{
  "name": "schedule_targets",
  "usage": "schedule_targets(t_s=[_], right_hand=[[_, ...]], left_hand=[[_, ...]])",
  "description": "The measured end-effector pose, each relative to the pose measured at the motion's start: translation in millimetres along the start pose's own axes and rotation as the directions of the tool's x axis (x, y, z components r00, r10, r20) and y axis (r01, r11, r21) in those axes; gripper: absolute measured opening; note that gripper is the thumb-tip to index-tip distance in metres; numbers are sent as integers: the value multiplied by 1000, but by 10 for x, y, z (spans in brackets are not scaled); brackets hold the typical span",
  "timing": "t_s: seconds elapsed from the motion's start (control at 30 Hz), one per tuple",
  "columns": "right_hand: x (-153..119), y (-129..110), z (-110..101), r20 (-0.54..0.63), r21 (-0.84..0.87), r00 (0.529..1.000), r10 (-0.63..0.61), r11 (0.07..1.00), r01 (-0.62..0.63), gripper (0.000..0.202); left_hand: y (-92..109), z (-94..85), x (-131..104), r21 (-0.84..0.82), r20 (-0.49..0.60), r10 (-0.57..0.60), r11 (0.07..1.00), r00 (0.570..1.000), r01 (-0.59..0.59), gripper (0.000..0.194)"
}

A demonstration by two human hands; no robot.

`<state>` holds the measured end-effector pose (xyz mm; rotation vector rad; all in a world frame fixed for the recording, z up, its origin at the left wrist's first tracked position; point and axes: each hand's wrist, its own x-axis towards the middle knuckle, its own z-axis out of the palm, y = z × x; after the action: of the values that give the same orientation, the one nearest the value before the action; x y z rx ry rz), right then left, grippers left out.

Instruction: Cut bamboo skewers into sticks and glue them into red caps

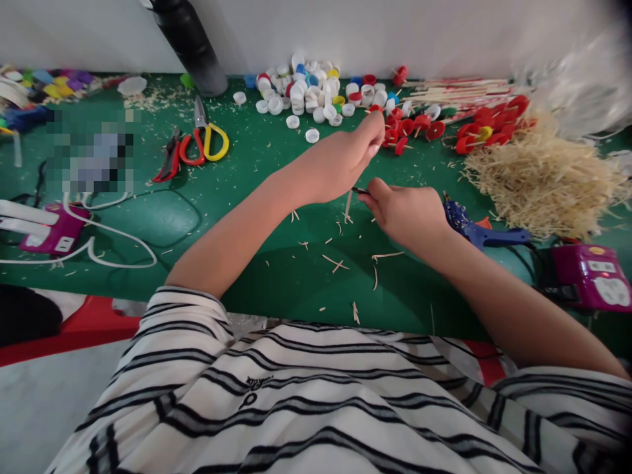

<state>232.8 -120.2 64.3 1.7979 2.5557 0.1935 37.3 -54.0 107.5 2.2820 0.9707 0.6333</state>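
My left hand (356, 155) reaches over the green table toward the pile of red bottle caps (405, 126). Its fingers are curled closed, and what they hold, if anything, is hidden. One red cap (376, 108) shows right beyond its knuckles; I cannot tell whether the hand touches it. My right hand (407, 212) is closed around a thin dark tool (360, 191), whose narrow tip points left, below my left hand. Most of that tool is covered by the fingers. A pale wood sliver (348, 205) lies close to the tip.
White caps (311, 92) heap at the back, beside thin sticks (459, 92). Wood shavings (548, 174), a blue glue gun (476, 227) and a purple power block (590, 276) sit right. Left are scissors (205, 138), red cutters (169, 158), a black bottle (190, 43) and white cables (123, 234).
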Motion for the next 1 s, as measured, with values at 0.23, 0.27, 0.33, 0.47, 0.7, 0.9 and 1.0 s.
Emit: schedule_targets(t_s=[0.23, 0.27, 0.33, 0.47, 0.7, 0.9, 1.0], right_hand=[[-48, -81, 153, 201, -44, 976, -82, 995, 92, 48], [-48, -86, 172, 204, -49, 976, -79, 995, 91, 48], [-45, -83, 193, 194, -62, 979, -66, 995, 80, 48], [-27, -32, 157, 116, -68, 992, -44, 996, 52, 53], [37, 29, 49, -55, 7, 998, 8, 1000, -7, 58], [40, -35, 144, 10, 29, 1000, 12, 1000, -13, 54], [35, -38, 164, 21, 26, 1000, 12, 1000, -13, 53]], left_hand=[[97, 33, -53, 9, 69, 43, 999, 997, -44, 19], [132, 37, -64, 28, 86, 50, 998, 995, -53, 19], [183, 32, -78, 51, 114, 55, 997, 992, -62, 16], [162, -21, -56, 50, 93, 19, 998, 995, -23, 16], [24, -27, 4, 14, 27, 31, 999, 999, -31, 20], [-87, -14, 25, -43, -33, 47, 998, 998, -48, 19], [-97, -18, 30, -23, -42, 28, 999, 999, -29, 18]])
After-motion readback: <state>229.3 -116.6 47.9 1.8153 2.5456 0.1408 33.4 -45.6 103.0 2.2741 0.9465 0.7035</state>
